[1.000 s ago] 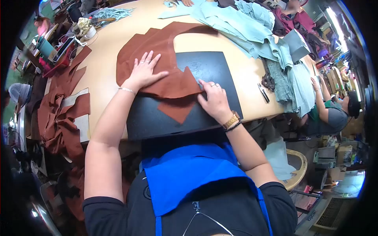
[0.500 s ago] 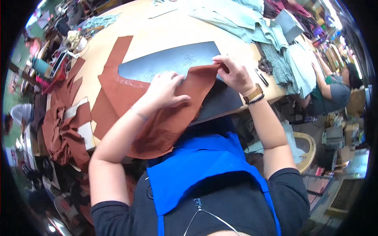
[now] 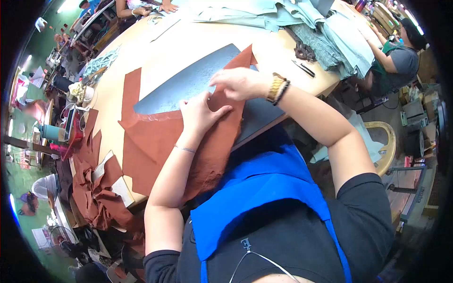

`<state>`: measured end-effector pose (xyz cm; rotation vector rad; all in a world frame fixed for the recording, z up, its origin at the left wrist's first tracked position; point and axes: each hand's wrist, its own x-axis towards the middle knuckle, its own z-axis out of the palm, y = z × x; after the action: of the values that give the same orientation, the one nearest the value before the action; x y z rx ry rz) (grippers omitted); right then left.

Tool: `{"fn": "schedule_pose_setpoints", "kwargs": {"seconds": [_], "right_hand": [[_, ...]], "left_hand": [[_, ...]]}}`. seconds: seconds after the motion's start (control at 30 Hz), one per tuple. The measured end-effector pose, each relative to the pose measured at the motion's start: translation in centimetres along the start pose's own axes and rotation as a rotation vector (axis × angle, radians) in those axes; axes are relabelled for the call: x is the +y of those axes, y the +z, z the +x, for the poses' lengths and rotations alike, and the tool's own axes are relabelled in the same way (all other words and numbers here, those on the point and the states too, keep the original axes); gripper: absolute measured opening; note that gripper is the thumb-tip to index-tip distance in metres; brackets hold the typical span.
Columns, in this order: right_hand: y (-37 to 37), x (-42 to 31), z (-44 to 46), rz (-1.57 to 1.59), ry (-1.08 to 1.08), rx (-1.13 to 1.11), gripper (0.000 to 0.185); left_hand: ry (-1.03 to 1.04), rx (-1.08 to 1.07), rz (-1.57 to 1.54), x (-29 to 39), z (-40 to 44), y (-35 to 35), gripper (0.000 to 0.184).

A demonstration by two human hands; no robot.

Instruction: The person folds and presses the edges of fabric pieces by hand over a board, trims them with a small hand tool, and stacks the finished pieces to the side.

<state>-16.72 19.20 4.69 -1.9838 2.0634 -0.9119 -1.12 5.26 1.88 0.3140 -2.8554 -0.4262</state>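
Note:
Rust-brown fabric lies over a dark board at the table edge, and its lower part hangs toward my blue apron. My left hand rests on the fabric by the board, thumb and fingers spread apart. Just above it to the right, my right hand bends over the fabric's upper strip, fingers curled downward; whether they pinch the cloth is hidden. The fabric's pointed end reaches past the board's top right corner.
Crumpled brown pieces lie at the left edge. Light green fabric covers the back right, near a pen and a dark scrunched item. A co-worker is at the right; another person's hands show at the back.
The brown fabric was turned and drawn toward me, uncovering the board's upper part. My right hand lifted its corner, then moved left over the fabric, close to my left hand.

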Motion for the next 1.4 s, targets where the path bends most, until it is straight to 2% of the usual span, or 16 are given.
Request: {"fn": "schedule_pose_setpoints", "kwargs": {"seconds": [0.03, 0.1, 0.27, 0.4, 0.5, 0.8, 0.9, 1.0, 1.13, 1.23, 1.27, 1.4], "right_hand": [[0.9, 0.0, 0.4, -0.022, -0.034, -0.053, 0.034], [1.2, -0.1, 1.3, -0.038, 0.030, -0.180, 0.027], [1.9, 1.6, 2.0, -0.020, -0.036, -0.145, 0.014], [2.5, 2.4, 1.2, -0.027, -0.130, -0.026, 0.011], [3.1, 2.6, 0.2, -0.042, -0.162, 0.051, 0.012], [3.5, 2.9, -0.8, -0.165, -0.274, 0.026, 0.016], [3.6, 2.5, -1.1, -0.278, -0.259, -0.036, 0.019], [3.7, 1.2, -1.2, -0.359, -0.131, -0.143, 0.026], [4.1, -1.7, -1.7, -0.513, -0.086, -0.146, 0.033], [5.2, -2.7, -1.4, -0.739, -0.187, -0.041, 0.034], [5.7, -3.4, -1.3, -0.795, -0.131, -0.114, 0.034], [6.1, -4.6, -1.0, -0.648, -0.057, -0.112, 0.032]], "left_hand": [[0.022, 0.039, -0.014, -0.1, -0.1, 0.3, 0.068], [0.051, 0.060, -0.025, -0.6, -0.7, 0.4, 0.062], [0.108, -0.001, -0.117, -3.1, -1.0, -0.7, 0.031], [0.176, -0.042, -0.135, -5.3, -1.4, -2.0, 0.019], [0.209, -0.048, -0.147, -6.1, -1.8, -2.4, 0.017], [0.387, 0.037, -0.029, -7.7, -2.6, -1.9, 0.018], [0.465, 0.090, 0.058, -7.9, -2.7, -1.7, 0.020], [0.480, 0.079, 0.055, -8.1, -2.7, -1.6, 0.021], [0.504, 0.079, 0.076, -8.3, -2.7, -1.5, 0.021], [0.508, 0.088, 0.076, -8.1, -2.8, -1.8, 0.021], [0.511, 0.096, 0.085, -8.0, -2.9, -2.0, 0.021], [0.488, 0.103, 0.110, -8.6, -3.1, -2.1, 0.018]]}}
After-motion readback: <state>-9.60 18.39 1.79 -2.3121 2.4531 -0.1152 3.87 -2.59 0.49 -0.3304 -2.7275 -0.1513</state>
